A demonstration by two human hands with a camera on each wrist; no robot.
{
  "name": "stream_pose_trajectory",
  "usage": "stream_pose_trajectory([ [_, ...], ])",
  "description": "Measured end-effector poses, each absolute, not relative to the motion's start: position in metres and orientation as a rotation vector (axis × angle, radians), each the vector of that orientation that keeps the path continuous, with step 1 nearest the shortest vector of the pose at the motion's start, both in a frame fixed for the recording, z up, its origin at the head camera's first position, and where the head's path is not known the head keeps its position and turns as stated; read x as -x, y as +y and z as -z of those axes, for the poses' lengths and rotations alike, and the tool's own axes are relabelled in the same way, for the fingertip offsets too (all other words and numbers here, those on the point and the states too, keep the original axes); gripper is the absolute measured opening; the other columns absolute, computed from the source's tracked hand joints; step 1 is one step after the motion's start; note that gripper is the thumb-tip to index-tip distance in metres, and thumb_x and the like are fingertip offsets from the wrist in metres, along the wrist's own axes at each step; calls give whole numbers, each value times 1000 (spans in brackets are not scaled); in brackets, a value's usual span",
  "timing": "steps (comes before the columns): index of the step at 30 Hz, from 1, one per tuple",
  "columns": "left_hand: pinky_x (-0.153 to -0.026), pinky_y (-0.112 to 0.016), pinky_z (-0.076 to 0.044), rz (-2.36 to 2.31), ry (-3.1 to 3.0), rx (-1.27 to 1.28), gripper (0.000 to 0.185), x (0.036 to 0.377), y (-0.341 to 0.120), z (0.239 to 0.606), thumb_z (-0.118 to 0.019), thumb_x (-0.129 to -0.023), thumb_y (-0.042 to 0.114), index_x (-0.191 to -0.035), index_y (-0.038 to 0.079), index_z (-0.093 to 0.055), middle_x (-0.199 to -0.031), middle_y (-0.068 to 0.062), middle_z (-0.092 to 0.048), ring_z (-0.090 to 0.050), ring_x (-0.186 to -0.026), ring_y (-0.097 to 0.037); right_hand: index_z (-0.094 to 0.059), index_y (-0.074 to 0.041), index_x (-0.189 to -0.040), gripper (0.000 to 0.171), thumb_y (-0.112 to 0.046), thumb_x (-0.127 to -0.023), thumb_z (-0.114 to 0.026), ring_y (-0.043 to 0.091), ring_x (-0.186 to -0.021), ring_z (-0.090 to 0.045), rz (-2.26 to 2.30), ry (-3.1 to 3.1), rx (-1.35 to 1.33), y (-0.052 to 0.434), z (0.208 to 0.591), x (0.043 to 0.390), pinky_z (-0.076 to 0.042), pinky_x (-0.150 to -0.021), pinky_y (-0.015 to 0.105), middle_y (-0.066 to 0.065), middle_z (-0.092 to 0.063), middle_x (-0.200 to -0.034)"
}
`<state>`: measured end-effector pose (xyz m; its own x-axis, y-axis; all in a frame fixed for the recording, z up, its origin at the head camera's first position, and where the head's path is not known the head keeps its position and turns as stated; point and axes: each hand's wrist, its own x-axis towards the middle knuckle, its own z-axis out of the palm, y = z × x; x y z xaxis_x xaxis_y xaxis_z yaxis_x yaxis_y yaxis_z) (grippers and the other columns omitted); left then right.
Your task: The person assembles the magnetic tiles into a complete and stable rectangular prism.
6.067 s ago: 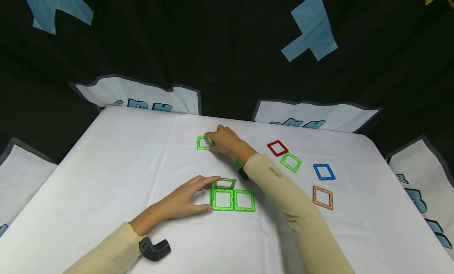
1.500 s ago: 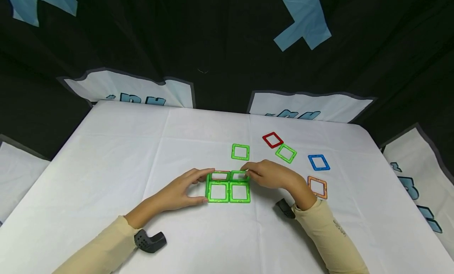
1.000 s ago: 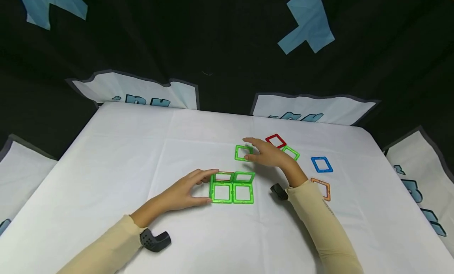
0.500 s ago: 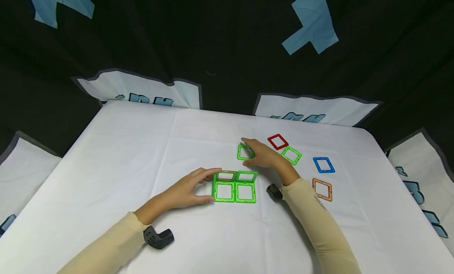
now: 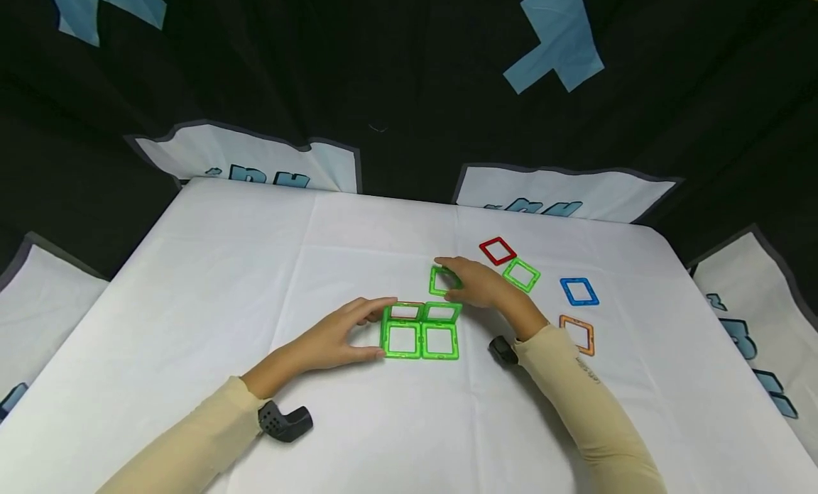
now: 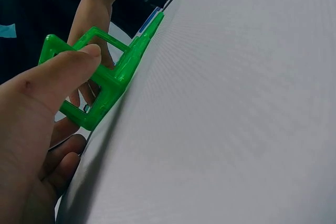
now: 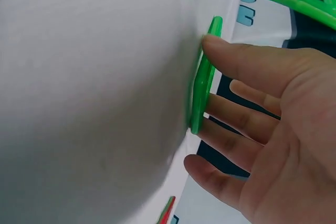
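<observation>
My left hand holds the left side of a small build of magnetic tiles, its thumb at the front corner and forefinger at the back. Two green square frames lie flat at the front; behind them stand a red-edged frame and a green frame that leans back. A green wall rises on the left. In the left wrist view the thumb presses on the green frames. Just behind the build, my right hand grips a separate green square magnetic tile between thumb and fingers; the right wrist view shows this tile edge-on.
To the right of my right hand, a red tile and a green tile lie corner to corner. Farther right are a blue tile and an orange tile. A white cloth covers the table; a dark curtain hangs behind.
Earlier my right hand set a green frame at the build's back right and let go. It then went back to the remaining green tile, took hold, and drew it slightly nearer. The left hand stays.
</observation>
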<state>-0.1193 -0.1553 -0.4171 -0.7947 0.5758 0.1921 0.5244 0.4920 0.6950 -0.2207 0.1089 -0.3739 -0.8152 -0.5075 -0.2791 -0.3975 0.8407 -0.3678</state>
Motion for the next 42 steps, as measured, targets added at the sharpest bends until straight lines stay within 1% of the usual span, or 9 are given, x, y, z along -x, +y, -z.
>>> stream_pose_trajectory([
  [7,-91,-31,-46,-1190,2654,-964,75,120,-156,418,-71,-78,36,-141,28,-32,-117,3,-52,-50,-110,-11,-39,-15,-139,67,-25,-80,-70,27,-129,-39,461,2719,724,118,361,214,-37,-103,46,8,-45,-138],
  [12,-94,-34,-45,-1192,2661,-932,81,120,-155,417,-71,-77,38,-143,27,-27,-118,2,-52,-50,-110,-12,-42,-13,-137,63,-24,-81,-69,27,-126,-43,518,2753,745,124,348,210,-40,-101,47,9,-47,-137],
  [15,-94,-34,-45,-1197,2662,-921,82,120,-156,417,-72,-77,38,-144,27,-25,-118,2,-53,-50,-110,-12,-43,-12,-136,62,-24,-81,-69,27,-125,-44,547,2761,772,124,341,206,-40,-101,47,10,-47,-136],
  [19,-92,-31,-46,-1216,2656,-960,78,121,-156,417,-71,-77,37,-142,27,-29,-118,3,-52,-51,-110,-12,-44,-14,-135,61,-25,-81,-70,26,-126,-43,598,2763,790,119,334,198,-39,-102,46,8,-47,-137],
  [22,-91,-30,-46,-1236,2648,-986,72,121,-156,417,-71,-78,36,-139,25,-35,-119,5,-52,-51,-110,-12,-45,-16,-135,60,-26,-81,-70,24,-126,-43,652,2734,821,113,329,189,-39,-102,45,6,-47,-136],
  [26,-91,-31,-46,-1265,2632,-985,65,121,-156,417,-71,-78,36,-134,24,-40,-121,5,-52,-51,-110,-11,-44,-17,-135,60,-26,-82,-68,23,-126,-42,665,2678,916,104,326,177,-38,-103,42,5,-47,-136],
  [30,-91,-30,-46,-1273,2627,-983,63,121,-155,419,-71,-78,36,-133,24,-41,-123,5,-51,-52,-110,-11,-44,-17,-135,59,-26,-82,-68,21,-126,-43,638,2651,1022,97,325,167,-38,-103,40,3,-49,-134],
  [36,-91,-28,-46,-1265,2635,-1001,67,122,-156,418,-71,-78,35,-135,23,-38,-122,5,-52,-52,-109,-11,-47,-13,-133,57,-26,-82,-69,20,-121,-48,613,2662,1190,93,325,158,-43,-100,36,3,-53,-130],
  [42,-94,-32,-46,-1248,2643,-935,80,122,-156,417,-72,-77,37,-142,24,-27,-120,2,-53,-53,-109,-12,-48,-12,-132,57,-24,-81,-69,19,-118,-51,590,2673,1271,90,326,153,-44,-98,35,3,-55,-128],
])
